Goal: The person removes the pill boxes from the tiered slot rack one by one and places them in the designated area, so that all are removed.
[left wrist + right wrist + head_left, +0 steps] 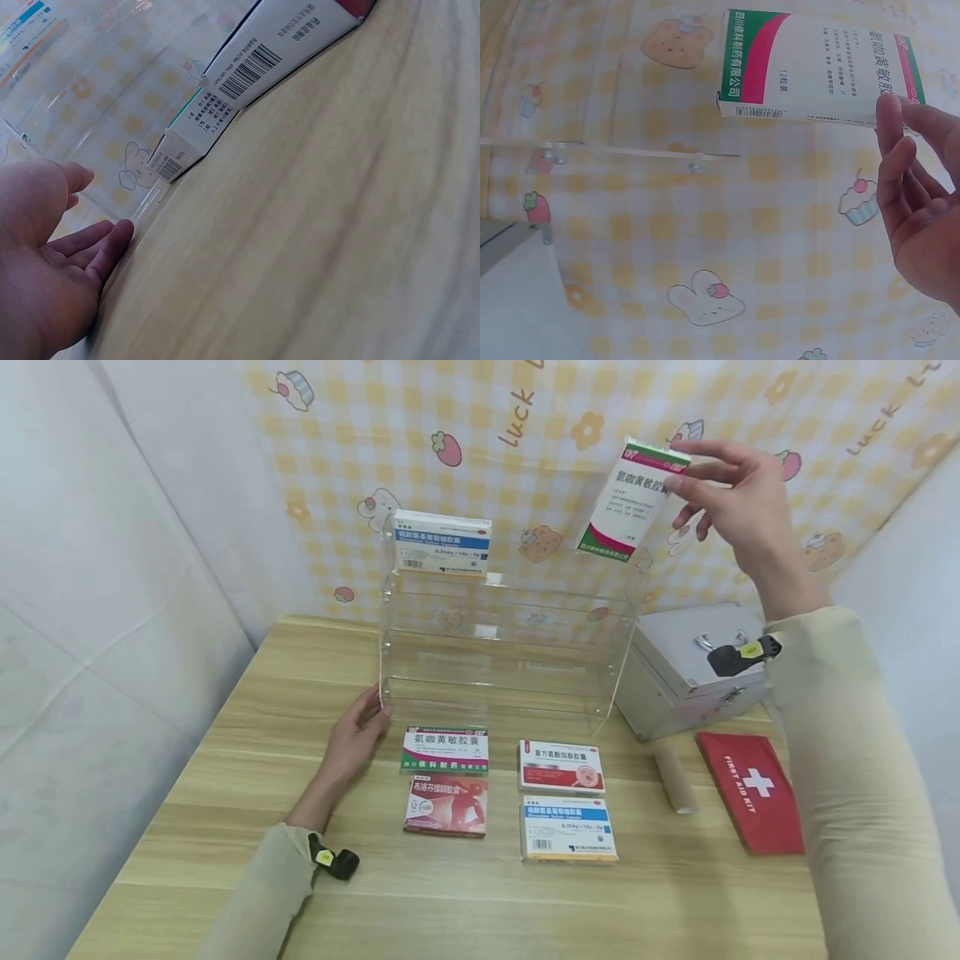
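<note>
My right hand (738,497) pinches a white, green and magenta medicine box (626,502) by its upper right corner. That box tilts over the right end of a clear acrylic rack (498,689); in the right wrist view thumb and fingers (892,120) hold one end of it. My left hand (352,731) is low at the rack's left side, its thumb and fingers around the side panel's edge. On the top tier, at the left, stands a blue-and-white medicine box (442,543). A matching green-and-magenta box (445,750) lies just before the rack, near my left hand.
Before the rack lie a red-pink box (446,806), a red-and-white box (561,767) and another blue-and-white box (567,828). Right of the rack are a silver metal case (690,672), a tan cylinder (675,781) and a red first aid pouch (753,793). A checked curtain (337,468) hangs behind.
</note>
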Tool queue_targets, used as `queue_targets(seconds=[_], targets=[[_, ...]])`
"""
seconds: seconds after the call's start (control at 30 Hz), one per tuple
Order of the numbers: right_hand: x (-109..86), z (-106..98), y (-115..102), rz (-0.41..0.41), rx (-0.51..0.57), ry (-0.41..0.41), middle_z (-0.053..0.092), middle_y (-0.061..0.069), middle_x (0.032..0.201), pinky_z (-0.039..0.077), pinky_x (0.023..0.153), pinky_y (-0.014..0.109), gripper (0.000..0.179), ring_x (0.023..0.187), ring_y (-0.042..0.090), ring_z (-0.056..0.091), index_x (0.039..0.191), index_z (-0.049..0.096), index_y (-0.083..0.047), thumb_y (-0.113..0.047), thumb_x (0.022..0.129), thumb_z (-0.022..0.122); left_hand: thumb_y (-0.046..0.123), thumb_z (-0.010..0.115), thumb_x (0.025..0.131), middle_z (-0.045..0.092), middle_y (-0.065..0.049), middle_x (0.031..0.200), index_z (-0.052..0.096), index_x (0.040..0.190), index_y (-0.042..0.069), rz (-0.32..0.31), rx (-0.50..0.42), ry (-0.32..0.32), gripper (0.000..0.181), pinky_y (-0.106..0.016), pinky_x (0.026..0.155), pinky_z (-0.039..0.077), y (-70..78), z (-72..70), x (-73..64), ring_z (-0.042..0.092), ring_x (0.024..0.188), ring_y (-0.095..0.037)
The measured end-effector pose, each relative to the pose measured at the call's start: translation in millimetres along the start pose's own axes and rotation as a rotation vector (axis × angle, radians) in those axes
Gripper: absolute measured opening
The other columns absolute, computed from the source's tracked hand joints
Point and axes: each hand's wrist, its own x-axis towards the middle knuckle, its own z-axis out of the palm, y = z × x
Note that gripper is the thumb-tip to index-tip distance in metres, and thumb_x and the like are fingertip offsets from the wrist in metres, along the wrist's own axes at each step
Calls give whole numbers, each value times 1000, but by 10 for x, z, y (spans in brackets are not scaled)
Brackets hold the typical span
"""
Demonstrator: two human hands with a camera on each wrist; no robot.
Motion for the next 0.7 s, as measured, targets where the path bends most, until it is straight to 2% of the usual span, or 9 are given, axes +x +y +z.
queue_targets(seconds=[0.23, 0.37, 0.5, 0.7], targets=[[-52, -53, -153, -77, 48, 30, 70, 16, 104, 41, 31, 22, 47, 46, 24, 61, 119, 69, -2, -2, 75, 84, 30, 54, 102, 43, -10, 149, 34, 152, 29, -24, -5, -2, 54, -44, 100, 48, 6, 0, -5, 43, 133, -30], [-133, -66, -207, -59, 55, 22, 70, 17, 105, 42, 32, 23, 49, 47, 25, 61, 120, 68, -2, -2, 75, 84, 32, 54, 101, 43, -9, 149, 34, 152, 30, -37, -11, -2, 54, -42, 99, 49, -4, 6, -5, 44, 133, -28], [-258, -62, -235, -39, 19, 2, 69, 17, 105, 43, 33, 23, 49, 48, 25, 61, 121, 68, -2, -3, 75, 84, 34, 55, 101, 44, -8, 149, 35, 152, 32, -38, -13, -8, 54, -43, 99, 49, -22, 18, -2, 45, 132, -29], [-489, 0, -230, -56, -72, -66, 69, 17, 104, 42, 33, 23, 48, 49, 24, 61, 123, 67, -1, -4, 78, 82, 34, 55, 101, 44, -9, 148, 35, 151, 32, -29, -25, -7, 55, -42, 98, 50, -20, 23, 30, 47, 129, -29]])
